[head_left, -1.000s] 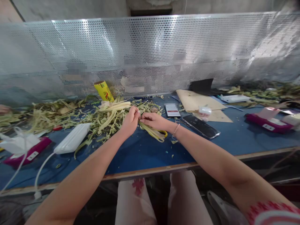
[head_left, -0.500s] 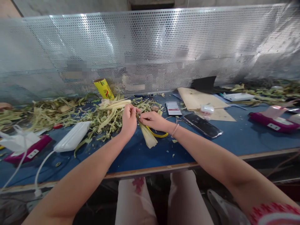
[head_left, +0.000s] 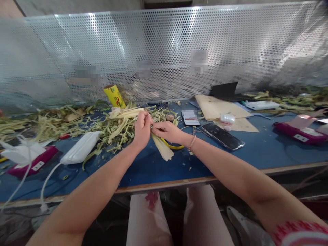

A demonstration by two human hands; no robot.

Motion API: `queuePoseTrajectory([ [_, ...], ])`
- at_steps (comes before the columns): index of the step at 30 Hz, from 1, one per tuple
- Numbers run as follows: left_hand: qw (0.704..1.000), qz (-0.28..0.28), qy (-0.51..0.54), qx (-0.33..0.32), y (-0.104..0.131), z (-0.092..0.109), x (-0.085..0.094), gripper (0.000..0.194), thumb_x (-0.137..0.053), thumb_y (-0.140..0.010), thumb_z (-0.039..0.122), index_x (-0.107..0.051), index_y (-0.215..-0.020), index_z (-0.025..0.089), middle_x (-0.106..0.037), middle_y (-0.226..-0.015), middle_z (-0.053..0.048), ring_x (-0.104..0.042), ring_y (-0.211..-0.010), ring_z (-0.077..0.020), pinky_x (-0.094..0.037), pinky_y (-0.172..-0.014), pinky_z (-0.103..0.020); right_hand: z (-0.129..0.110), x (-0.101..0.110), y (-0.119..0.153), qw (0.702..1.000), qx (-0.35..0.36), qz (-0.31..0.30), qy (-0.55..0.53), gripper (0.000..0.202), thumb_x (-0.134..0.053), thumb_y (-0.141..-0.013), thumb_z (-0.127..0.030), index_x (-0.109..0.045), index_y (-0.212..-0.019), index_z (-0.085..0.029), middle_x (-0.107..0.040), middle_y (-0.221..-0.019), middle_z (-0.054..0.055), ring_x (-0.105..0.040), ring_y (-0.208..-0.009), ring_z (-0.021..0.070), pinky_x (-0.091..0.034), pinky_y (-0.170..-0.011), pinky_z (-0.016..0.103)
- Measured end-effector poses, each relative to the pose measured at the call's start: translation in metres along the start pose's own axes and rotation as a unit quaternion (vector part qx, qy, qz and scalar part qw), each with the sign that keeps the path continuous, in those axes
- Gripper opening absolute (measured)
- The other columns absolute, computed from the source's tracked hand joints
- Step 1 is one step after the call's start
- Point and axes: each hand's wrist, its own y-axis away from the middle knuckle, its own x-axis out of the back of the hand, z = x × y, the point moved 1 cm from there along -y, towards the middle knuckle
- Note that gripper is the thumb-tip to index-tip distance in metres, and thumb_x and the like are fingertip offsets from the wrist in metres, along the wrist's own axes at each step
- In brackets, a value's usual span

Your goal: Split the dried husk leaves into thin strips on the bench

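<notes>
Working at a blue table (head_left: 143, 168), and bringing both hands close together above it, fingertips nearly meeting. Reading the clock from the hands, with twelve toward the perforated metal screen (head_left: 164, 44). With the left hand (head_left: 142, 129), curling the fingers in and pressing them against the thumb, closed over the top of a pale dry strip (head_left: 163, 149). With the right hand (head_left: 169, 132), pinching at the same upper end, thumb and fingers drawn together with hardly any gap. Cannot tell exactly how the strip passes between the fingertips, hidden there by the knuckles. Sloping out from under the hands toward five o'clock, widening to a loose, cut-looking end. Curving just beside it at four, a yellow loop (head_left: 176, 148). Spreading at nine, just beside the left hand, a tangled heap of dry husks (head_left: 119, 131). Leaning at ten behind the heap, a yellow tube (head_left: 114, 96). Lying between eight and nine, a white device (head_left: 81, 147) with a cable and, farther out, a purple tissue box (head_left: 36, 162). Lying just past three, a dark-screened phone (head_left: 222, 136). Showing between two and three, a lit screen (head_left: 190, 118) and, beyond it, brown paper (head_left: 214, 107).
</notes>
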Motion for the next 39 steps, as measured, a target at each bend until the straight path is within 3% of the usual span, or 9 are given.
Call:
queuePoseTrajectory([
  [5,0.998,-0.017,0.063,0.017,-0.005,-0.005,-0.001,0.015,-0.040,-0.084,0.030,-0.034,-0.073,0.022,-0.041,-0.058,0.005,-0.045,-0.057,-0.0100,-0.039,-0.060,-0.025,-0.002,-0.001,0.001,1.000,-0.019,0.010,-0.005,0.030,-0.039,-0.081,-0.024,-0.024,-0.056,-0.019,-0.022,-0.054,-0.006,-0.022,-0.052,0.0064,-0.019,-0.052,0.023],
  [11,0.993,-0.022,0.112,0.029,-0.007,-0.014,-0.004,0.015,-0.039,-0.084,0.028,-0.032,-0.072,0.022,-0.032,-0.052,0.007,-0.044,-0.053,-0.0101,-0.039,-0.057,-0.024,-0.002,-0.003,0.002,0.999,-0.013,-0.023,-0.035,0.029,-0.038,-0.080,-0.021,-0.022,-0.056,-0.020,-0.021,-0.055,-0.006,-0.022,-0.052,0.0062,-0.020,-0.051,0.023],
  [19,0.994,-0.021,0.094,0.048,-0.007,-0.016,-0.004,0.018,-0.042,-0.083,0.033,-0.032,-0.072,0.023,-0.034,-0.052,0.007,-0.043,-0.051,-0.0098,-0.037,-0.053,-0.024,-0.001,-0.007,0.003,0.997,-0.032,-0.048,-0.060,0.028,-0.038,-0.080,-0.018,-0.023,-0.056,-0.020,-0.021,-0.056,-0.006,-0.021,-0.053,0.0065,-0.019,-0.051,0.023],
  [33,0.991,-0.024,0.102,0.085,-0.002,-0.017,-0.010,0.016,-0.042,-0.083,0.027,-0.033,-0.070,0.022,-0.035,-0.051,0.007,-0.042,-0.050,-0.0093,-0.037,-0.054,-0.024,-0.003,-0.002,0.003,0.992,-0.024,-0.120,-0.042,0.028,-0.037,-0.078,-0.013,-0.022,-0.055,-0.020,-0.020,-0.053,-0.007,-0.022,-0.051,0.0064,-0.020,-0.052,0.022],
  [39,0.990,-0.052,0.103,0.076,-0.005,-0.014,-0.006,0.016,-0.044,-0.082,0.030,-0.035,-0.071,0.022,-0.035,-0.050,0.007,-0.042,-0.050,-0.0096,-0.035,-0.053,-0.023,0.004,0.000,0.003,0.994,-0.027,-0.093,-0.054,0.029,-0.039,-0.078,-0.017,-0.023,-0.054,-0.020,-0.022,-0.054,-0.007,-0.022,-0.052,0.0062,-0.021,-0.051,0.022],
])
